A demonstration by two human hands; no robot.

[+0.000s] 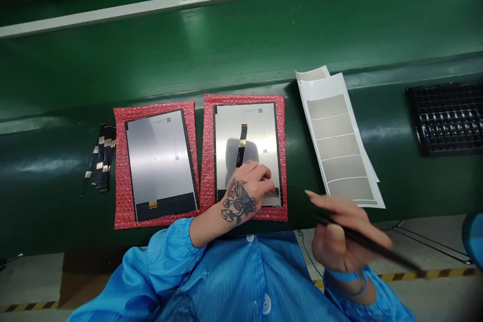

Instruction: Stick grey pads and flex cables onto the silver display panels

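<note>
Blue smock point(241, 282), elastic cuffs. Left to right: flex cables point(101, 156), loosely stacked; display panel point(160, 166) on red bubble wrap point(121, 186); second panel point(245, 136) carrying a flex cable point(241, 146), left hand point(245, 193) curled on its lower edge, grip unclear; grey-printed sheets point(339, 146); right hand point(339, 236) closed around a slim black tool point(372, 241); black tray point(447, 118).
</note>
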